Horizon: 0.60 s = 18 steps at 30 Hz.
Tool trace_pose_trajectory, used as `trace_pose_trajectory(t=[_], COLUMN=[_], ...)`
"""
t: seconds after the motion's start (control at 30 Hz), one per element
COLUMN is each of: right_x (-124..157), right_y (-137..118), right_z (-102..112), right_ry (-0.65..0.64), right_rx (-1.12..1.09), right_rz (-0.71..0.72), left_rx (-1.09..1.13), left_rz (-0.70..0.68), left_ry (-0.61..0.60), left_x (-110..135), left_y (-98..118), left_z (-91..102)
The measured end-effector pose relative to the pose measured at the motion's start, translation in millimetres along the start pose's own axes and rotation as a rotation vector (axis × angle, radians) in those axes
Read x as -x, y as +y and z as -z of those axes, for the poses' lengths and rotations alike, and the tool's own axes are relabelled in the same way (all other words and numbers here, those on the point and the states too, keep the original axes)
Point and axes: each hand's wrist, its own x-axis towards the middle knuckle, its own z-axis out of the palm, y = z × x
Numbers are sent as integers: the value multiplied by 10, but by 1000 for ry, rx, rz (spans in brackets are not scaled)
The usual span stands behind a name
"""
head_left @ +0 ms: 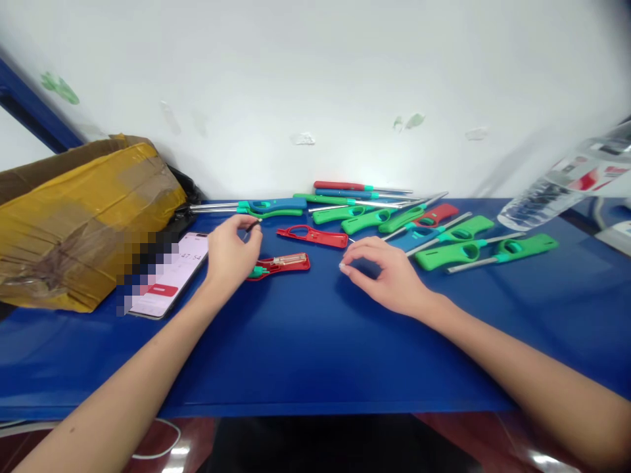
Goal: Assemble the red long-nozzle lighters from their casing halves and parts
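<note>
My left hand [231,253] is closed in a pinch on a small black part [253,226] with a light tip. Below its fingers lies an opened half of a red lighter handle [298,263], with green and metal parts inside. The other red handle half [320,237], with a finger loop, lies between my hands. My right hand [387,272] hovers over the table with thumb and forefinger pinched together. Something tiny and whitish shows at its fingertips, too small to name.
Several long-necked lighters [446,253], green, blue and red, lie along the back and right of the blue table [305,355]. A taped cardboard box [83,223] and a phone [172,282] are on the left. A plastic water bottle [566,177] is at right.
</note>
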Motion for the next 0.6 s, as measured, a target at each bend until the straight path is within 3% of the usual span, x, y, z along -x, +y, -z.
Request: trace_pose_trajectory(t=[0.13, 0.33, 0.6], right_x=[3, -21, -31], right_y=[2, -9, 26], right_z=[-7, 30, 12], right_ry=[-13, 15, 23], right_rx=[-11, 7, 8], right_rz=[4, -10, -40], left_rx=[102, 200, 410], left_rz=[-86, -125, -351], left_ry=[-169, -204, -354], left_x=[130, 264, 484], left_y=[91, 188, 462], left_z=[-108, -194, -274])
